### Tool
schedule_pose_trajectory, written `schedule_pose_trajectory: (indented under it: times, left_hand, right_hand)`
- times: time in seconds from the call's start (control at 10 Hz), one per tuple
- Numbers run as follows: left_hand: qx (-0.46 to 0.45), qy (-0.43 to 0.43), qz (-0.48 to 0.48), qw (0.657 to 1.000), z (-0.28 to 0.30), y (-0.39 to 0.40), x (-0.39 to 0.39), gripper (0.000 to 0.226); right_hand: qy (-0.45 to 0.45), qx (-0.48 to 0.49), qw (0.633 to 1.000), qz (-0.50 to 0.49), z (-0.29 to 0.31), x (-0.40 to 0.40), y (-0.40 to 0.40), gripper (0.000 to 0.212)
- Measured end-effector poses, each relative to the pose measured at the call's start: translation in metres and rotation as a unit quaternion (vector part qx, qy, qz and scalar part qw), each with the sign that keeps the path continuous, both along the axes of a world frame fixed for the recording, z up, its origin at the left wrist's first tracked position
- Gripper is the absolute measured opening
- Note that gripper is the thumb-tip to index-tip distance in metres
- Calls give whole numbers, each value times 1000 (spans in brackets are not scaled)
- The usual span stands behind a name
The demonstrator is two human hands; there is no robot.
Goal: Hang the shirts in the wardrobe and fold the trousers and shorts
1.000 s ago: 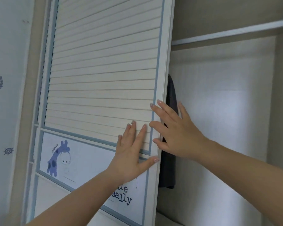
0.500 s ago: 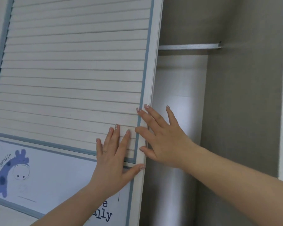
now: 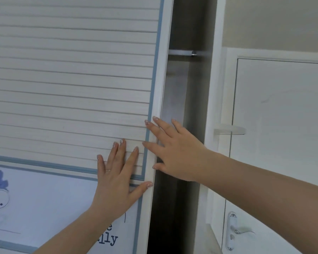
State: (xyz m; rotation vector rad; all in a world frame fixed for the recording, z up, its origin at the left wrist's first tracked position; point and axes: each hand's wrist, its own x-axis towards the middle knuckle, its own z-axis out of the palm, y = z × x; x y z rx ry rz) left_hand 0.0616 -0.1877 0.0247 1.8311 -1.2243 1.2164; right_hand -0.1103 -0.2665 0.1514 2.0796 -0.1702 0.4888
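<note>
A white sliding wardrobe door [image 3: 72,88] with horizontal slats and a blue border fills the left of the view. My left hand [image 3: 117,178] lies flat on its face, fingers spread, thumb at the door's right edge. My right hand [image 3: 176,151] presses against that same edge, fingers apart and wrapping the frame. Only a narrow dark gap [image 3: 180,162] of the wardrobe's inside shows, with the end of a metal hanging rail [image 3: 182,52] near the top. No shirts, trousers or shorts are visible.
The wardrobe's right side panel [image 3: 209,107] borders the gap. Beyond it stands a white room door [image 3: 283,143] with a lever handle [image 3: 235,231] low down. A cartoon print and lettering decorate the sliding door's lower panel [image 3: 44,208].
The sliding door has travelled right under both hands, shrinking the opening to a narrow gap. The dark garment seen hanging inside earlier is now hidden. The room door has come into view.
</note>
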Motion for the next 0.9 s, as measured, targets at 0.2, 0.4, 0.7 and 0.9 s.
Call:
schedule_pose_trajectory:
  times: [0.2, 0.4, 0.7, 0.9]
  left_hand:
    - [-5, 7, -20, 1000, 1, -35, -46, 83]
    - [-5, 6, -24, 1000, 1, -53, -76, 82]
    - [-17, -12, -19, 1000, -1, -65, -86, 81]
    - [-23, -26, -16, 999, -2, -68, -90, 81]
  right_hand:
    - [2, -26, 998, -53, 1, -47, -19, 67]
    - [0, -28, 997, -77, 2, -78, -32, 72]
    - [-24, -21, 998, -55, -2, -90, -43, 71]
    - [-70, -59, 994, 56, -21, -98, -62, 53]
